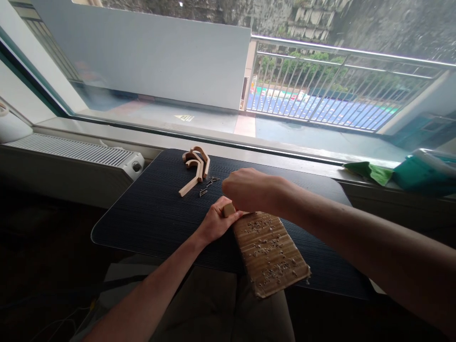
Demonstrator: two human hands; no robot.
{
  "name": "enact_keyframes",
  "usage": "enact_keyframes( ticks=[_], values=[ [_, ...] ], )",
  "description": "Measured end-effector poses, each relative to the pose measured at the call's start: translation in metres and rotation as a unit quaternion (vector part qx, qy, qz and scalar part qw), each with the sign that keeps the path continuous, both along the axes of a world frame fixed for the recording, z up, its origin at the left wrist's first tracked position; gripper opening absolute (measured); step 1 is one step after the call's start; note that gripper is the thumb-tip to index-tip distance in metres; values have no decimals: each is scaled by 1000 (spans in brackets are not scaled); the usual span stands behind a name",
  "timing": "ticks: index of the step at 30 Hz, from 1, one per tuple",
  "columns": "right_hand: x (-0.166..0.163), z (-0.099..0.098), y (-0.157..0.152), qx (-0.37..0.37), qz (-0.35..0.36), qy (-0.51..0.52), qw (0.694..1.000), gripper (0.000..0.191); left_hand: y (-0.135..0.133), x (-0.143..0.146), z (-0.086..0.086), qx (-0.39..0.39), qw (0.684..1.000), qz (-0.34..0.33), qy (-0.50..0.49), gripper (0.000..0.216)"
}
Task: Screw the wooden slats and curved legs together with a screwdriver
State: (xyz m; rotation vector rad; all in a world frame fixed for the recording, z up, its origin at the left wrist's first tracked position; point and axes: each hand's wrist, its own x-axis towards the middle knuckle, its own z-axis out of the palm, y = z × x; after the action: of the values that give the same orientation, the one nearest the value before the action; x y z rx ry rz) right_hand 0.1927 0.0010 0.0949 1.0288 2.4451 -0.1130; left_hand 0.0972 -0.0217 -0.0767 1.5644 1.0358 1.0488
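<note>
Left hand (214,222) fingers pinch wooden piece (228,210), likely for steadiness; right hand (245,186) fingers curled, grip unclear; metal fasteners (203,192) at eleven o'clock, handily near

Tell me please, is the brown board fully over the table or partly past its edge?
Partly past: the brown board extends beyond the near edge of the table, above the person's legs.

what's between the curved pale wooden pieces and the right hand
In the head view, small thin metal pieces, probably screws, lie on the black tabletop between the curved pale wooden pieces and the right hand.
</note>
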Motion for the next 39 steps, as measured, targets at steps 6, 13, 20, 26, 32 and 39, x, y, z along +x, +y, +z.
enact_keyframes(
  ticks=[6,13,20,26,32,39],
  values=[
    [13,-2,4,21,-82,31,996,24,-2,1,5,11,1000,6,14,11],
    [32,1,-3,-60,-57,61,995,36,-2,0,5,37,999,-2,13,8],
    [29,0,-2,-40,-35,55,997,22,-2,0,7,35,999,-2,14,12],
    [29,-4,7,-84,-126,35,988,22,-2,-1,5,31,999,-4,9,14],
    [26,11,-5,-30,-77,20,996,30,-3,-1,6,41,999,-3,15,14],
    [17,4,-9,19,10,41,999,18,-3,0,5,27,999,-6,18,14]
  ],
)
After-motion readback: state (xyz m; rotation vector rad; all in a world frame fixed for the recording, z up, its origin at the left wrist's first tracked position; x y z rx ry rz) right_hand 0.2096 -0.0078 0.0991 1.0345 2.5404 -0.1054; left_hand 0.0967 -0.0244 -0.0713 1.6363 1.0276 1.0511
